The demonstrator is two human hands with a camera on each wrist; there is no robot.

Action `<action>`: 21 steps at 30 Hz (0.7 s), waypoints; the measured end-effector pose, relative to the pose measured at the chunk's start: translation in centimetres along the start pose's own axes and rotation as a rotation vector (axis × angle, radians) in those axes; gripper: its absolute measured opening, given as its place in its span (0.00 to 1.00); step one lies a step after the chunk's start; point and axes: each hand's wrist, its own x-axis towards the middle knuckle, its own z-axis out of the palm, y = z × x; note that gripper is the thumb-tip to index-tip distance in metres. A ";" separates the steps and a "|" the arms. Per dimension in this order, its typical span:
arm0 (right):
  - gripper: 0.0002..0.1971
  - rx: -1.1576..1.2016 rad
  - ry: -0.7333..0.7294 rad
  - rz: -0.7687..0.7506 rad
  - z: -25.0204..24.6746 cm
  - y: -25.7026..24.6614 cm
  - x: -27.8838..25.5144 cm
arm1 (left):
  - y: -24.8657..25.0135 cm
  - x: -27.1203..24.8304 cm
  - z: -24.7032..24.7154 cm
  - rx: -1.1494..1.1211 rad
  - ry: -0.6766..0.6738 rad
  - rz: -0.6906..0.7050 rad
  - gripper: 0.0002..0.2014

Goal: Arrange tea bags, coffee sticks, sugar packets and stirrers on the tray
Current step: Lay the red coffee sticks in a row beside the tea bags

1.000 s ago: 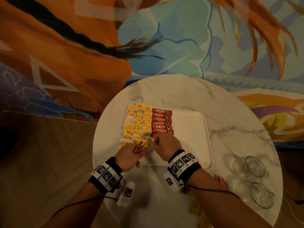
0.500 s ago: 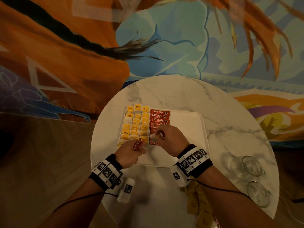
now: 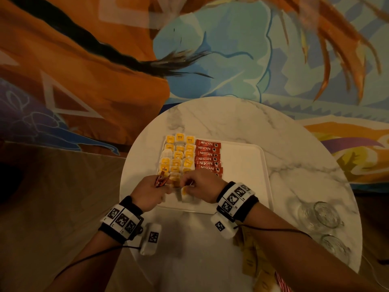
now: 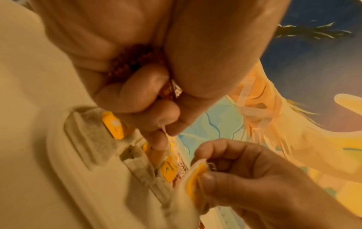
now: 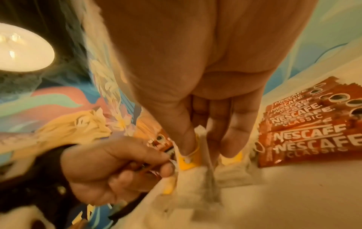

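While right hand [image 3: 202,186] pinches limp, tearable tea bag [image 3: 186,193] and left hand [image 3: 150,191] clutches coffee sticks [image 3: 161,180], grip by yellow tag over tray [image 3: 242,165].

Tea bags [image 3: 179,157] had yellow tags; coffee sticks [image 3: 208,158] were red, lettered white; tray [image 3: 242,175] white; table [image 3: 231,123] grey-veined white marble.
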 end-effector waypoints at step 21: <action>0.07 0.091 0.235 0.117 0.6 1.7 0.8 | 1.1 -1.6 0.6 -0.478 -0.143 -0.139 0.12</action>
